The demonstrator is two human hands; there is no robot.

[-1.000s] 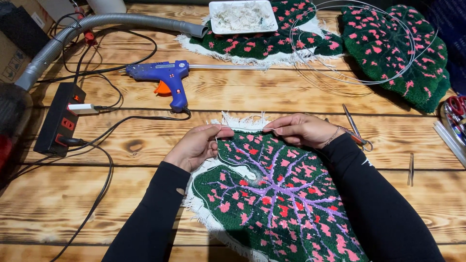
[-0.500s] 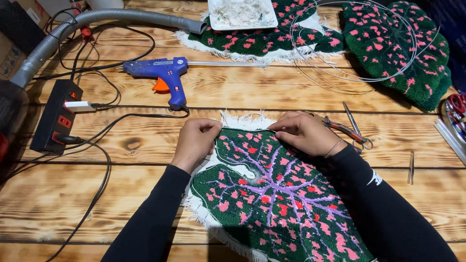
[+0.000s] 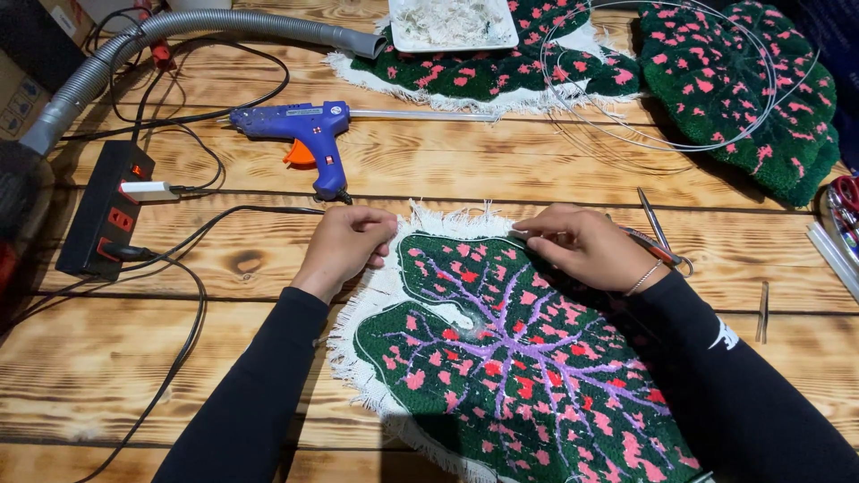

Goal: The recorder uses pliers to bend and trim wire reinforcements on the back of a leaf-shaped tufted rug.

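Note:
A tufted rug [image 3: 510,358] shaped like a dark green leaf, with purple veins, pink and red flecks and a white frayed backing border, lies on the wooden table [image 3: 465,165] in front of me. My left hand [image 3: 344,249] is curled shut on the rug's upper left border. My right hand [image 3: 586,246] pinches the top edge of the rug between thumb and fingers. Thin metal scissors [image 3: 658,234] lie just beyond my right hand, partly hidden by it.
A blue glue gun [image 3: 304,134] lies behind the rug. A black power strip [image 3: 106,207] with cables and a grey hose [image 3: 179,27] are at the left. Two more green leaf rugs [image 3: 501,72] [image 3: 761,107], a white tray of scraps [image 3: 452,22] and a wire loop [image 3: 626,134] sit at the back.
Both hands have shifted slightly along the rug's top border, the right one a little to the right. The rug stays in place.

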